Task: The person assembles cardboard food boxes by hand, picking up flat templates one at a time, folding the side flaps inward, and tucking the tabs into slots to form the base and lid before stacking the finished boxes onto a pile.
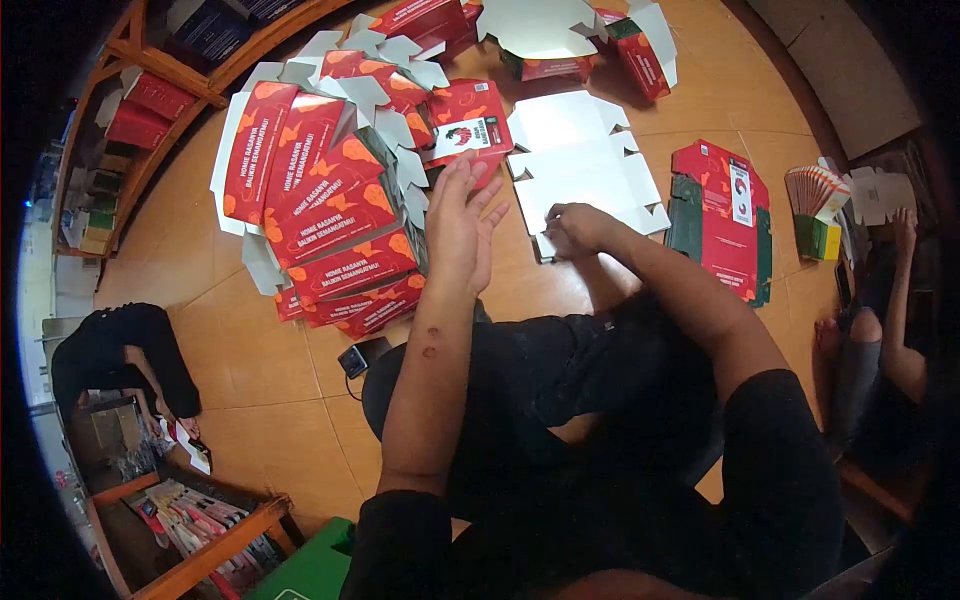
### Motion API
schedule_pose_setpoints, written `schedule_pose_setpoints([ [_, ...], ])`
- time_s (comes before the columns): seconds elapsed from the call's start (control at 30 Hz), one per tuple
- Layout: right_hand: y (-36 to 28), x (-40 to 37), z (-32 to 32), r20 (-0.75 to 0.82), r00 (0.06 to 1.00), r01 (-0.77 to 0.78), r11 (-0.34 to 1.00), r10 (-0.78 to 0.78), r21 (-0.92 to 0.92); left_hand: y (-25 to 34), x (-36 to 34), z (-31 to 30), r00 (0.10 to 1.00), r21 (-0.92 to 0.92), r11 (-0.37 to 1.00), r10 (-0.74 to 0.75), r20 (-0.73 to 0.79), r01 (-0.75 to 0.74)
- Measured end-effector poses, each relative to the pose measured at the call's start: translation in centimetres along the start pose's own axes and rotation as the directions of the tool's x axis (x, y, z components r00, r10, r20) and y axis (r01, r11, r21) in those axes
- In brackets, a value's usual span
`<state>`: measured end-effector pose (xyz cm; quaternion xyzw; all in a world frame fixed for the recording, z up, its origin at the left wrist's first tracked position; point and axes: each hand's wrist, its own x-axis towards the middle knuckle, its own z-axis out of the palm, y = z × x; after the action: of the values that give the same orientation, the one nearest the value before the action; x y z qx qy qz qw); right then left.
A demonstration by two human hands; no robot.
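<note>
Our right hand (578, 230) is at the near left corner of a white cardboard blank (585, 150), its fingers curled in towards the palm over the edge and the small flaps there. The fingertips are partly hidden under the hand, so we cannot tell whether they pinch the card or only press on it. Our left hand (465, 220) is open and holds nothing that we can see, its fingers stretched out and slightly parted, raised between the blank and the heap of cartons.

The white blank lies flat in front of us on the orange tiled floor (270, 365), plain side up, with slots and tabs along its sides. Just beyond our left fingertips is a red printed carton (470, 115) with a white label panel. To the left of that, the heap of red cartons (330, 220) overlaps in a fan, their white and grey flaps sticking out. To the right of the blank lies a flat red and green blank (720, 220), printed side up. Farther off, an open carton with a white inside (537, 28) and a tilted red carton (640, 58) sit near each other

Near our left forearm, a small black device (353, 361) rests on the floor. At the far right, a person (905, 300) has a hand raised to pale card (882, 195), beside a yellow and green carton (820, 237); at the far left, another person in black (125, 355) bends forward
</note>
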<state>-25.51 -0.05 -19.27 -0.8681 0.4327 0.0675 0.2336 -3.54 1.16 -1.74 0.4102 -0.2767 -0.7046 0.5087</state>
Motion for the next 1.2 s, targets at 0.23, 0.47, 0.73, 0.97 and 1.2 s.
schedule_pose_setpoints([
  [0.23,1.5,0.8,1.0,-0.151,0.975,0.172,0.983,-0.162,0.057,0.0,0.3,-0.2,1.0,-0.015,1.0,-0.006,0.004,0.006],
  [0.47,0.8,-1.1,-4.7,-0.347,0.891,-0.219,0.947,0.293,0.237,0.5,0.5,-0.5,0.999,-0.021,0.999,0.027,-0.017,-0.027],
  [0.73,-7.2,-12.6,-23.4,-0.856,0.474,-0.452,0.891,0.207,-0.035,1.8,0.0,0.5,0.629,0.722,0.179,0.655,0.419,-0.668],
  [0.97,-10.4,-12.8,-23.0,-0.837,0.548,0.142,0.985,0.006,0.1,1.5,-1.8,1.4,0.567,0.659,-0.206,0.366,0.738,-0.724],
  [1.2,-7.0,-11.4,-18.1,-0.775,0.564,0.57,0.545,0.285,0.615,2.4,-3.2,2.8,0.862,0.764,0.431,0.068,0.503,-0.48],
])
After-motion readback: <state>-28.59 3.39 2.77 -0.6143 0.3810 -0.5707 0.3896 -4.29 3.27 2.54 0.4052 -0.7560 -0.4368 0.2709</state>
